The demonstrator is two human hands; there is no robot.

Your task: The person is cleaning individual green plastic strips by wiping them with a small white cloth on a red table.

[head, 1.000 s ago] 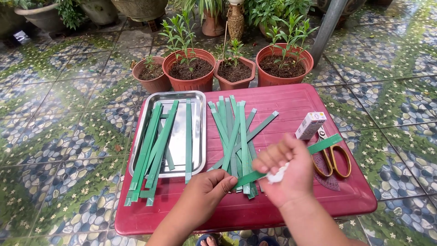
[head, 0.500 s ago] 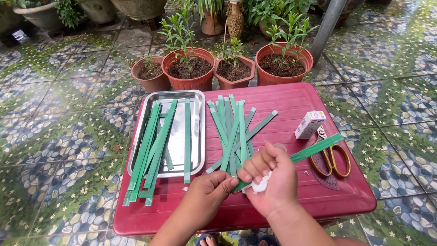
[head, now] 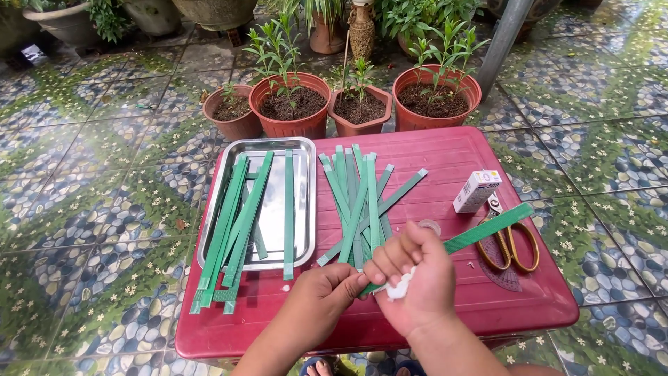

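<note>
The green strip [head: 487, 230] runs with its long axis from the near centre up to the far right above the red tabletop [head: 445, 150], its near end pinched between the left hand [head: 323, 299] and the right hand [head: 417, 282], whose fingers apparently also clutch a white wad [head: 399, 289].

I see matt green leaf strips [head: 355, 202] on a smooth red plastic surface [head: 445, 150], a shiny metal tray [head: 304, 202], glossy wet floor tiles [head: 90, 181] and dull terracotta pots [head: 292, 125].
</note>
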